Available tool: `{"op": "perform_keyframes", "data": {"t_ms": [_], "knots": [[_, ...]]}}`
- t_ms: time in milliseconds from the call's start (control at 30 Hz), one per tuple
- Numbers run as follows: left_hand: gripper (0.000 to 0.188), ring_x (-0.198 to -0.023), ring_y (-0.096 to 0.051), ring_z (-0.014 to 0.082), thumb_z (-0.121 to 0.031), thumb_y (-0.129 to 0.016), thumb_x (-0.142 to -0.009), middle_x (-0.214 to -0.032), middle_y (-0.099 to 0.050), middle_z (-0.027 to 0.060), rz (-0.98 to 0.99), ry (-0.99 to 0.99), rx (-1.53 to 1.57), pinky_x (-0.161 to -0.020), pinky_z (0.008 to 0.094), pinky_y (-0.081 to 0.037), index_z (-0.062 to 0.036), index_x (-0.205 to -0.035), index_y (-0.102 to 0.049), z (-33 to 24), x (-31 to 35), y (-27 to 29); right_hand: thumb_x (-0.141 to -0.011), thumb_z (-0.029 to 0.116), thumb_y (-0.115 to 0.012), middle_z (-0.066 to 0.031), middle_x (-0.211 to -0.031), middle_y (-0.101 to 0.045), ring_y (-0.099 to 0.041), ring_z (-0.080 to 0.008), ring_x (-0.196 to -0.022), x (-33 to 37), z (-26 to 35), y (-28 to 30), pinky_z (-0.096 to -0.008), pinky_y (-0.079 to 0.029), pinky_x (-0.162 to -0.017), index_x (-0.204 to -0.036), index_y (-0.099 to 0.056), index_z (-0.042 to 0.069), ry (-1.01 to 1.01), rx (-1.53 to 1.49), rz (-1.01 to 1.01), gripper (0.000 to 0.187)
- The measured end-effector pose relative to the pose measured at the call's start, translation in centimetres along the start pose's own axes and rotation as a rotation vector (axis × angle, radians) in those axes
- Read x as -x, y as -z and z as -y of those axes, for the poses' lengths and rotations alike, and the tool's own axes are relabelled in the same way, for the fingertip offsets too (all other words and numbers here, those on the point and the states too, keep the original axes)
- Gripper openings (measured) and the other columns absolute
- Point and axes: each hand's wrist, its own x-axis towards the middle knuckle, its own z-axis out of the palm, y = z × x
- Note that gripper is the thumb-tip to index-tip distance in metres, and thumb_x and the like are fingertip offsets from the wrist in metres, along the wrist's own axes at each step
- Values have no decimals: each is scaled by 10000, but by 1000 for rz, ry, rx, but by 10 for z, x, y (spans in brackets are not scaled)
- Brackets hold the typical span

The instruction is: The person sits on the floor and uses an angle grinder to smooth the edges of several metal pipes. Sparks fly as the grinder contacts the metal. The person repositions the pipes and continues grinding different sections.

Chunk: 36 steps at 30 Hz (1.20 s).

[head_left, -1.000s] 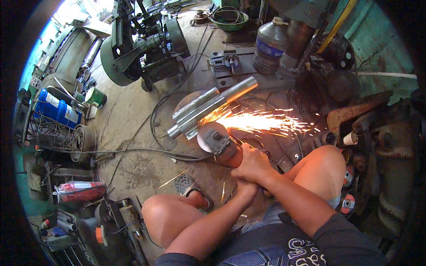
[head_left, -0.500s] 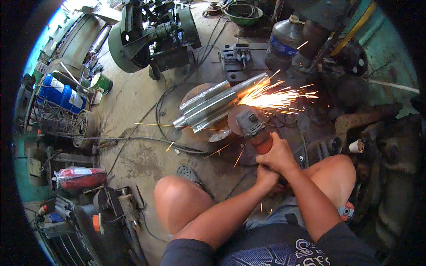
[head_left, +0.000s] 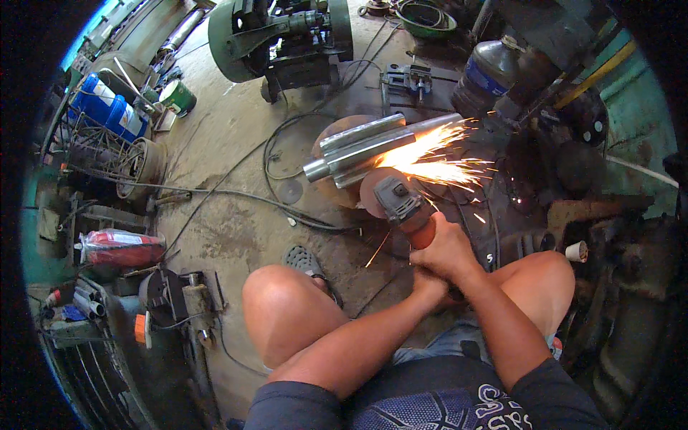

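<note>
My right hand (head_left: 446, 249) is wrapped round the red-orange body of an angle grinder (head_left: 398, 198). Just behind it, my left hand (head_left: 428, 287) closes on the grinder's rear part, which the hands largely hide. The grinder's disc (head_left: 374, 188) is against the near side of a shiny steel shaft with long lengthwise ribs (head_left: 365, 153). A bright stream of sparks (head_left: 437, 161) flies off to the right from there. The shaft lies tilted across a round brownish support (head_left: 331, 136), its right end farther away than its left.
Cables (head_left: 276, 204) trail over the concrete floor left of the work. A machine vise (head_left: 410, 79) and a large plastic bottle (head_left: 484, 75) stand behind it. Far left are blue buckets (head_left: 111, 111) and a red wrapped cylinder (head_left: 122, 248). Dark heavy parts (head_left: 616, 272) crowd the right.
The view has shifted, so the surroundings sit differently in it. Against the shaft, the grinder has moved left toward its near end. Both hands keep their grip and sparks continue.
</note>
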Motion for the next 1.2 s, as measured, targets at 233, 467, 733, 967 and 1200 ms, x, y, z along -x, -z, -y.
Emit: {"op": "perform_keyframes", "data": {"t_ms": [233,467,733,967,1200], "knots": [[509,-1151,-638,218,-348,-694,-948,-1281,-655,129,8,-13,-182,-931,415,-537,-24,-1320,-568,-20,13,39,-605,347,-849,-258,-1019,-722,-711,-441,-1002,7,34,-14,-500,-569,-895,-1103,-554,28,56,80,27,660],[572,-1183,-630,247,-387,-717,-915,-1283,-657,148,-53,59,-311,-959,430,-519,-32,-1335,-562,-6,15,57,-583,338,-848,-258,-1017,-718,-704,-445,-1004,12,58,-21,-502,-560,-879,-1080,-553,32,64,123,63,655],[556,-1143,-620,220,-349,-723,-915,-1268,-653,135,-94,35,-183,-955,416,-517,-20,-1330,-553,16,1,49,-594,337,-852,-257,-1007,-722,-705,-449,-993,11,55,-14,-506,-563,-872,-1079,-555,28,42,132,55,647],[506,-1114,-626,222,-318,-723,-925,-1228,-662,120,-22,-43,-238,-914,418,-533,-15,-1298,-567,10,-4,29,-601,344,-844,-250,-1001,-722,-707,-444,-996,7,34,0,-502,-565,-884,-1096,-554,19,26,87,30,659],[477,-1018,-662,173,-329,-717,-943,-1181,-673,99,28,45,-93,-775,405,-562,-2,-1256,-568,-35,10,-5,-617,387,-834,-274,-1093,-707,-699,-435,-1056,1,1,19,-491,-567,-922,-1130,-556,6,-49,46,-3,697]]}}
